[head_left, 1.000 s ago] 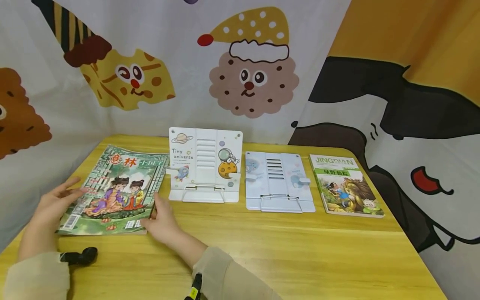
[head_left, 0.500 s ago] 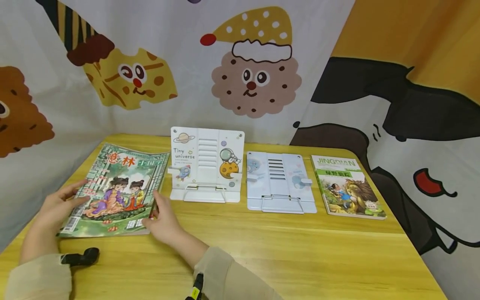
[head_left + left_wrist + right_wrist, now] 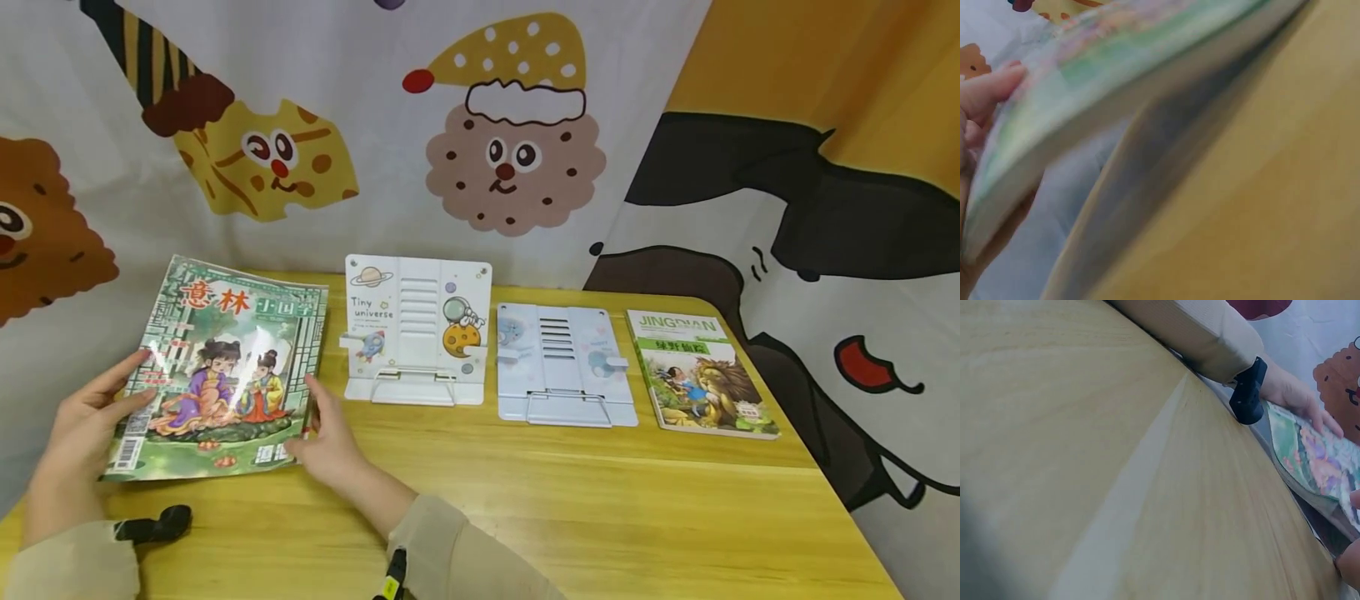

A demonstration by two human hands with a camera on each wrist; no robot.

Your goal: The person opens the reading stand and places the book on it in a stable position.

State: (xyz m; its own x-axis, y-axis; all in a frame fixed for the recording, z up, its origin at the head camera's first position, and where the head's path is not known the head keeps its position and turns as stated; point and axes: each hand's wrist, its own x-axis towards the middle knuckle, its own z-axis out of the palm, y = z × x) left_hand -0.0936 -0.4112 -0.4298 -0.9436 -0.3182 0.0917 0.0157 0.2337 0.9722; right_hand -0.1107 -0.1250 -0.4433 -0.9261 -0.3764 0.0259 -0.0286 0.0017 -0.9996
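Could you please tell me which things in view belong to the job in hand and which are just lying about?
In the job:
Green illustrated magazine, gripped at its sides
Left hand
Right hand

Apparently just lying about, untouched:
White "Tiny universe" book stand
Pale blue book stand
"JINGDIAN" paperback

Either stand could yet play a part.

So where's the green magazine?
In the head view, the green magazine is at left, held in the left hand and right hand, beside the Tiny universe book stand.
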